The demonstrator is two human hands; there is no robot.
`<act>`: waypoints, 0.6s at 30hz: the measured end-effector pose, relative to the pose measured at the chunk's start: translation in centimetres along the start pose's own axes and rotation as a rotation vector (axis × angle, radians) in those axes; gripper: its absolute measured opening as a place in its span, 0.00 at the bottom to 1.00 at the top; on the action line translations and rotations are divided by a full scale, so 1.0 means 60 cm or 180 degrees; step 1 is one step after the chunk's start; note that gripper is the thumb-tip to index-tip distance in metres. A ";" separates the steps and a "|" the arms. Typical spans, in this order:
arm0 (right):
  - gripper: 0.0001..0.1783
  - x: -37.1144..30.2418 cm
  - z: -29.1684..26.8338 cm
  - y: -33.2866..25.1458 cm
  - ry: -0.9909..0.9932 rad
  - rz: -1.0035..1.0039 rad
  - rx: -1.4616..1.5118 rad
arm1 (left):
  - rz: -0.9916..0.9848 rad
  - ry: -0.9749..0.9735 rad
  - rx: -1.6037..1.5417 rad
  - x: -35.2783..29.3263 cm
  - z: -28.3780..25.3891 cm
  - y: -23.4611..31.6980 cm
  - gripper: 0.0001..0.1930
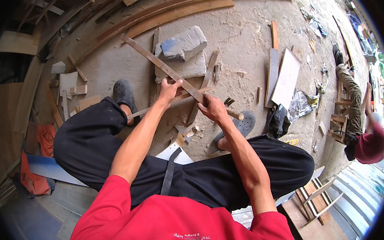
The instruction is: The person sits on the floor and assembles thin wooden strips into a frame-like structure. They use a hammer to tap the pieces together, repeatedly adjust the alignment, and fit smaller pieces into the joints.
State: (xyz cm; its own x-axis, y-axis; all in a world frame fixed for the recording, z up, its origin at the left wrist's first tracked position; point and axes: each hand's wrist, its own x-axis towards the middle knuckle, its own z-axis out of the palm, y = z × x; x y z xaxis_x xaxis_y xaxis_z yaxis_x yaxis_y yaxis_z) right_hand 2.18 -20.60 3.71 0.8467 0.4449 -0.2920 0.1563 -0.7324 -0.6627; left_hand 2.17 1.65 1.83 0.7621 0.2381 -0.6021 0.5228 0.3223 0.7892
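Observation:
A long brown wooden strip runs slantwise from the far left down to my hands. My left hand is closed on its near part, with the thumb along the edge. Closer to me, my right hand wraps round the strip's near end. A pale round wooden end sticks out past the right hand; how it joins what is in the hand is hidden. Under the strip, a thin light stick crosses near my left wrist. Beyond the hands, a grey block with a blue patch rests on another pale block.
Dark clogs are on my feet either side of the hands. Long boards lie at the back. A whitish board and crumpled silver sheet are on the right. Another person sits far right. Wood scraps lie left.

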 end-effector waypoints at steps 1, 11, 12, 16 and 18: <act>0.26 0.000 0.011 0.007 0.0060 -0.0034 0.0037 | 0.0031 -0.0039 -0.0049 0.002 0.000 -0.001 0.26; 0.25 -0.014 0.024 -0.004 0.0308 -0.0052 -0.0033 | 0.0120 -0.0114 0.0248 0.019 -0.005 -0.010 0.30; 0.26 -0.014 0.025 -0.002 0.0306 -0.0045 -0.0021 | 0.0130 -0.0106 0.0251 0.021 -0.005 -0.013 0.30; 0.26 -0.012 0.032 -0.001 0.0370 -0.0122 -0.0004 | 0.0309 -0.0267 0.0446 0.036 -0.017 -0.035 0.31; 0.26 -0.016 0.030 0.003 0.0434 -0.0112 0.0026 | 0.0226 -0.0338 0.0428 0.018 0.001 -0.014 0.31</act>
State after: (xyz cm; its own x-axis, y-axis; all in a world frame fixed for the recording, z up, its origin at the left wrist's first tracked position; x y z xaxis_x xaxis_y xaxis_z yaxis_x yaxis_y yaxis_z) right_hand 0.49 -20.23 2.67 0.9021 0.3956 -0.1724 0.1834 -0.7131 -0.6766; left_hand 2.55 1.60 0.53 0.8313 0.1556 -0.5336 0.5071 0.1811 0.8427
